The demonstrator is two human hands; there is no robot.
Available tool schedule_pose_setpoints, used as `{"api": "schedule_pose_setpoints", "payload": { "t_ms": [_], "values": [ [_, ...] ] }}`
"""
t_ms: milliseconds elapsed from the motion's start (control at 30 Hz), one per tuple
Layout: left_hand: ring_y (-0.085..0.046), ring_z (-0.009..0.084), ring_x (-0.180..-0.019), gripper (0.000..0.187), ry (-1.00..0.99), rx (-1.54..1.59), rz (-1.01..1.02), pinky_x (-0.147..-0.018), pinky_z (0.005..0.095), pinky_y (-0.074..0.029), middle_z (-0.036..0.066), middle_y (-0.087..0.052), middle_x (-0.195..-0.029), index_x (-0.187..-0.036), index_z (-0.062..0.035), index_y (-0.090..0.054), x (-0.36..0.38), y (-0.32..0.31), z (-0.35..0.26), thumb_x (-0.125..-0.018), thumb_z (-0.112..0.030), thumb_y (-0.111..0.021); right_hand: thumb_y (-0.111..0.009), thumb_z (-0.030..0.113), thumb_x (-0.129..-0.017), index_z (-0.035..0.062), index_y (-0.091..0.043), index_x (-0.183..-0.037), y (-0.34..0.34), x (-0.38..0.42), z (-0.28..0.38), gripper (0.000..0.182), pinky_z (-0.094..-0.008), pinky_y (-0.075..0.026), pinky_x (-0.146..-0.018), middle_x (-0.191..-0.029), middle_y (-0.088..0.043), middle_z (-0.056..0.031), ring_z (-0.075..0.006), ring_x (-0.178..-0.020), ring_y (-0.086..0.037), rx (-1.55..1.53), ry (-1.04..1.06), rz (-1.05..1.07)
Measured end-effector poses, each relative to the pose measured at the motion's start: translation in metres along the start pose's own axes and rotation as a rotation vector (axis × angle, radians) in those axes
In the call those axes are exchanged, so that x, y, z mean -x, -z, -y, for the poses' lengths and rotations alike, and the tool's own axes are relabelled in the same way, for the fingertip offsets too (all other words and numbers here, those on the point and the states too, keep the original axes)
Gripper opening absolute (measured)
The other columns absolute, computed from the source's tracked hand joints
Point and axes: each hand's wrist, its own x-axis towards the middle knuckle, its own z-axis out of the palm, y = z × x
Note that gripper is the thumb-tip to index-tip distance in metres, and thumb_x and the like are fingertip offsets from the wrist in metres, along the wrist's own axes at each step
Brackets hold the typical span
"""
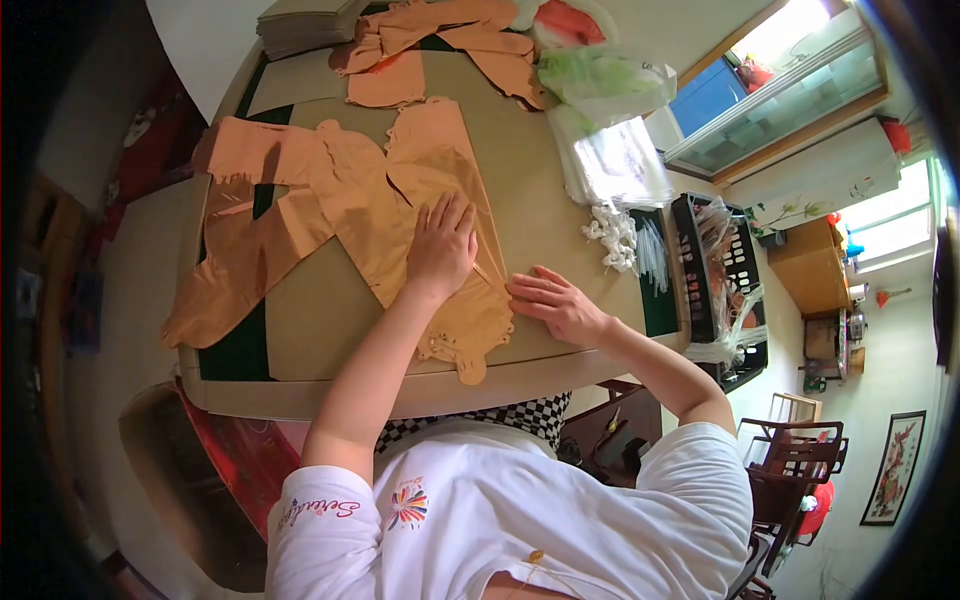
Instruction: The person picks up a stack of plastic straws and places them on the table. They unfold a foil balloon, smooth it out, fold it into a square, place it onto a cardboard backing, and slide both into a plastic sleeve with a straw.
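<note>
A flat, uninflated rose-gold foil balloon (360, 210) is spread over the table in front of me, its shiny sheet creased in places. My left hand (441, 245) lies palm down on the foil, fingers stretched out. Beside it, my right hand (560, 306) rests at the right edge of the lower foil part, fingers extended, the tips at or just touching the edge. Neither hand grips anything. Scalloped edges and a rounded tab show at the foil's near end.
More foil balloons (440, 45) lie at the back near a stack of grey-brown sheets (308, 22). To the right are clear plastic bags (618, 165), white ribbon coils (611, 238), thin straws (653, 255) and a black crate (704, 262). The table's near edge (300, 400) runs before my body.
</note>
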Motion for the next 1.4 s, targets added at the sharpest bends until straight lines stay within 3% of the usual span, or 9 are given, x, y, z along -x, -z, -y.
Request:
{"api": "schedule_pose_setpoints", "payload": {
  "t_ms": [233,400,500,633,833,933,1033,1133,1400],
  "values": [
    [-0.038,0.0287,-0.131,0.040,-0.017,0.004,0.030,-0.109,0.0472,-0.028,0.014,-0.045,-0.137,-0.127,-0.0033,-0.052,-0.002,0.002,0.000,-0.092,-0.020,-0.049,-0.054,-0.006,-0.065,0.0066,-0.063,-0.111,0.004,0.005,0.005,0.048,-0.0497,-0.037,-0.104,-0.124,-0.059,-0.0096,-0.0249,-0.120,-0.052,-0.131,0.066,-0.043],
    [-0.036,0.0303,-0.133,0.040,-0.024,0.000,0.062,-0.109,0.0490,-0.027,0.017,-0.044,-0.137,-0.128,-0.0026,-0.051,-0.002,0.006,-0.002,-0.091,-0.019,-0.048,-0.053,-0.004,-0.076,0.0050,-0.060,-0.115,0.003,-0.080,-0.027,0.041,-0.0498,-0.037,-0.102,-0.124,-0.058,-0.0134,-0.0310,-0.117,-0.052,-0.064,-0.333,-0.453],
    [-0.035,0.0310,-0.132,0.040,-0.020,0.018,0.051,-0.110,0.0494,-0.026,0.018,-0.044,-0.138,-0.128,-0.0022,-0.050,0.000,0.001,0.001,-0.091,-0.019,-0.049,-0.051,0.003,-0.083,0.0047,-0.056,-0.122,-0.016,-0.119,-0.048,0.039,-0.0483,-0.035,-0.104,-0.131,-0.053,-0.0136,-0.0303,-0.124,-0.047,0.068,-0.418,-0.500],
    [-0.035,0.0319,-0.133,0.041,0.008,0.074,0.054,-0.110,0.0503,-0.024,0.018,-0.042,-0.138,-0.128,-0.0016,-0.050,-0.001,0.002,-0.001,-0.090,-0.017,-0.050,-0.050,0.010,-0.087,0.0034,-0.051,-0.127,-0.034,-0.131,-0.059,0.040,-0.0463,-0.031,-0.107,-0.137,-0.048,-0.0135,-0.0283,-0.130,-0.041,0.112,-0.455,-0.429],
    [-0.046,0.0328,-0.121,0.035,0.041,0.260,0.035,-0.103,0.0418,-0.036,0.017,-0.054,-0.126,-0.119,0.0003,-0.055,-0.027,0.014,0.005,-0.085,-0.008,-0.054,-0.049,0.013,-0.088,0.0031,-0.051,-0.126,-0.032,-0.132,-0.060,0.039,-0.0453,-0.028,-0.109,-0.136,-0.048,-0.0131,-0.0283,-0.130,-0.040,0.107,-0.462,-0.411],
    [-0.051,0.0326,-0.112,0.033,-0.128,0.182,-0.110,-0.097,0.0393,-0.040,0.015,-0.059,-0.116,-0.113,0.0008,-0.057,-0.054,0.006,0.020,-0.082,-0.006,-0.056,-0.048,0.015,-0.089,0.0036,-0.050,-0.126,-0.033,-0.133,-0.060,0.038,-0.0462,-0.027,-0.110,-0.137,-0.047,-0.0136,-0.0293,-0.131,-0.039,0.104,-0.484,-0.398],
    [-0.052,0.0332,-0.110,0.033,-0.214,0.146,-0.057,-0.096,0.0406,-0.040,0.015,-0.060,-0.114,-0.112,0.0001,-0.058,-0.073,0.000,0.031,-0.080,-0.007,-0.057,-0.047,0.015,-0.089,0.0042,-0.049,-0.124,-0.031,-0.134,-0.056,0.037,-0.0475,-0.025,-0.111,-0.139,-0.044,-0.0147,-0.0308,-0.133,-0.036,0.093,-0.525,-0.369],
    [-0.051,0.0318,-0.112,0.035,-0.117,0.164,0.205,-0.097,0.0389,-0.040,0.015,-0.058,-0.118,-0.113,-0.0009,-0.058,-0.085,-0.002,0.039,-0.078,-0.008,-0.059,-0.046,0.013,-0.087,0.0049,-0.049,-0.123,-0.031,-0.133,-0.059,0.037,-0.0486,-0.024,-0.111,-0.139,-0.043,-0.0156,-0.0314,-0.134,-0.033,0.099,-0.526,-0.324],
    [-0.045,0.0222,-0.122,0.037,-0.276,-0.038,0.182,-0.103,0.0455,-0.032,0.008,-0.056,-0.123,-0.117,-0.0050,-0.054,-0.096,-0.001,0.046,-0.082,-0.015,-0.058,-0.044,0.013,-0.089,0.0031,-0.047,-0.124,-0.029,-0.133,-0.058,0.037,-0.0489,-0.024,-0.111,-0.144,-0.038,-0.0144,-0.0295,-0.136,-0.031,0.115,-0.527,-0.292]
  ]
}}
